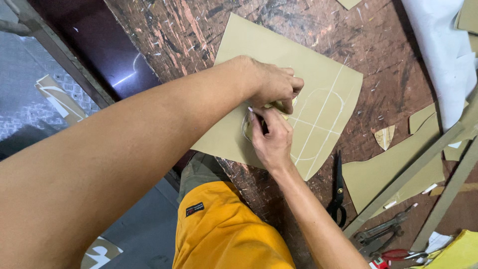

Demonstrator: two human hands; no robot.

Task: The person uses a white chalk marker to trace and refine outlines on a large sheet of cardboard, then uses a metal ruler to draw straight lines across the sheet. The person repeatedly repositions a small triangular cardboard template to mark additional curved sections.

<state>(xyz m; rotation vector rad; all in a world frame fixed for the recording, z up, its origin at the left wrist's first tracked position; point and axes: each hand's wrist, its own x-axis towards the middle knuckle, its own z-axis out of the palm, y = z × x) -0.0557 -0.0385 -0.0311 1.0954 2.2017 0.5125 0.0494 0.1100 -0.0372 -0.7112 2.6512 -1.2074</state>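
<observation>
A tan sheet of material (pixel 279 55) lies on a scarred brown worktable (pixel 378 45), with white chalk lines and a rounded outline drawn on it. My left hand (pixel 274 82) presses a small pale template piece (pixel 291 102) flat onto the sheet. Just below it, my right hand (pixel 271 137) pinches a piece of white chalk (pixel 251 110), whose tip touches the sheet at the template's left edge. Most of the template is hidden under the fingers.
Black scissors (pixel 338 192) lie right of my right forearm. Tan offcuts (pixel 393 172), a small pointed scrap (pixel 384 136), long tan strips (pixel 413 172), pliers (pixel 381 231) and red-handled cutters (pixel 396 255) fill the right side. White cloth (pixel 443 55) lies at the top right.
</observation>
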